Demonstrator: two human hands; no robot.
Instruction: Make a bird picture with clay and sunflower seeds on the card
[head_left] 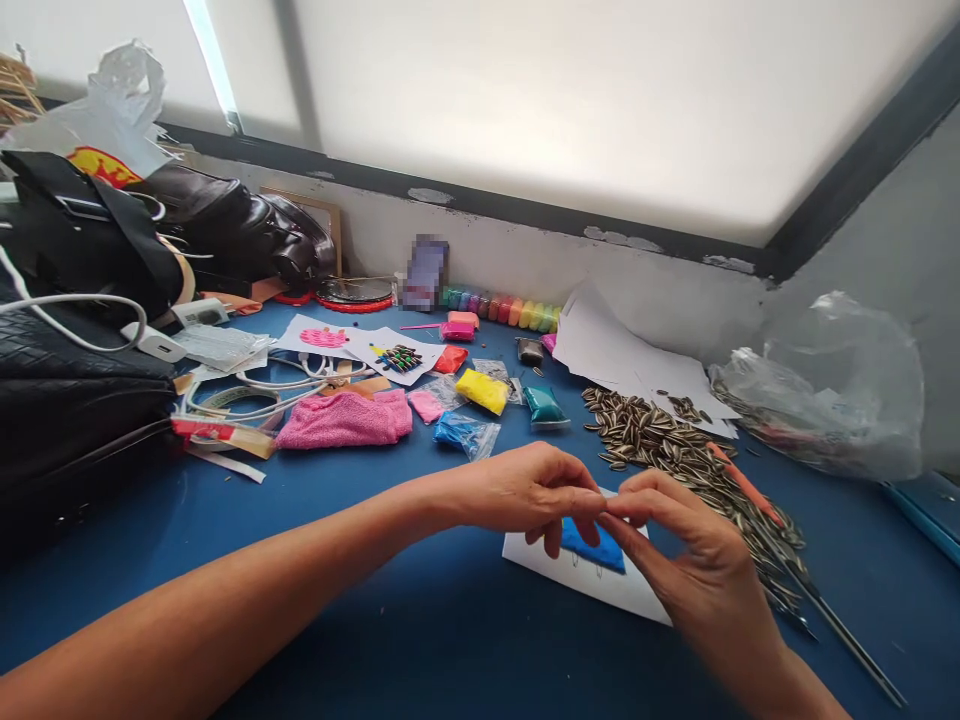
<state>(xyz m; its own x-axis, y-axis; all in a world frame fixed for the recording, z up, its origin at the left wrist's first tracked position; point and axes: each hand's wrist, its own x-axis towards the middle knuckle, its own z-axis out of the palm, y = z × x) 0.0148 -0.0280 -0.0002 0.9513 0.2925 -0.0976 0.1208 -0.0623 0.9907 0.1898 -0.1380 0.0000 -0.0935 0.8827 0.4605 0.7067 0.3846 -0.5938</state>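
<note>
My left hand [536, 490] reaches in over a white paper card [551, 568], its thumb and forefinger brought together. At the same spot my right hand [694, 535] pinches from the other side, so the fingertips of both hands meet. Whatever lies between them is too small or too hidden to make out. Below the fingers, a flat patch of blue clay [604, 552] covers part of the card, with small drawn loops along its lower edge. Striped sunflower seeds [652, 435] lie in a heap just beyond and to the right of my right hand.
Tweezers [847, 625] and an orange-handled tool [742, 482] rest by the seeds. Bags of yellow clay [481, 391], teal clay [545, 407] and blue clay [465, 434] lie ahead, near a pink cloth [345, 418]. Black bags [75, 400] crowd the left; a plastic bag [832, 390] stands right.
</note>
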